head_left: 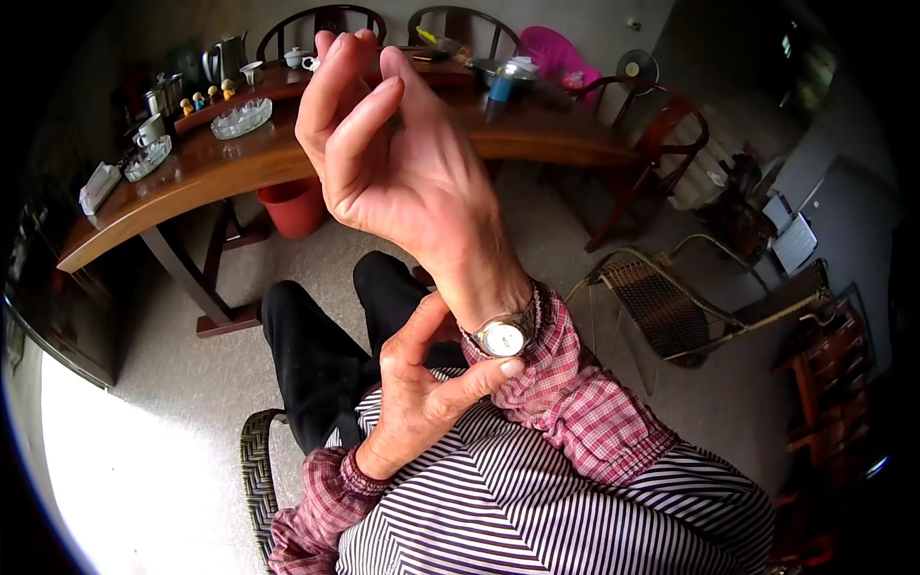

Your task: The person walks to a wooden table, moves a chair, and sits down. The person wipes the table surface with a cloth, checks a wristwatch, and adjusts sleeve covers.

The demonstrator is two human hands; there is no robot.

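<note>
My right hand is raised in front of me, palm facing me. Its fingers are loosely bent and apart, holding nothing. Around that wrist is a wristwatch with a round white dial and a metal band, just at the edge of a red plaid sleeve with an elastic cuff. My left hand reaches across from below and pinches the watch. Its thumb tip presses the lower edge of the watch, while the index finger goes behind the wrist, where its tip is hidden.
A curved wooden table ahead bears glass ashtrays, a metal kettle and cups. A red bucket stands beneath it. To the right are a woven chair, a wooden armchair and a fan.
</note>
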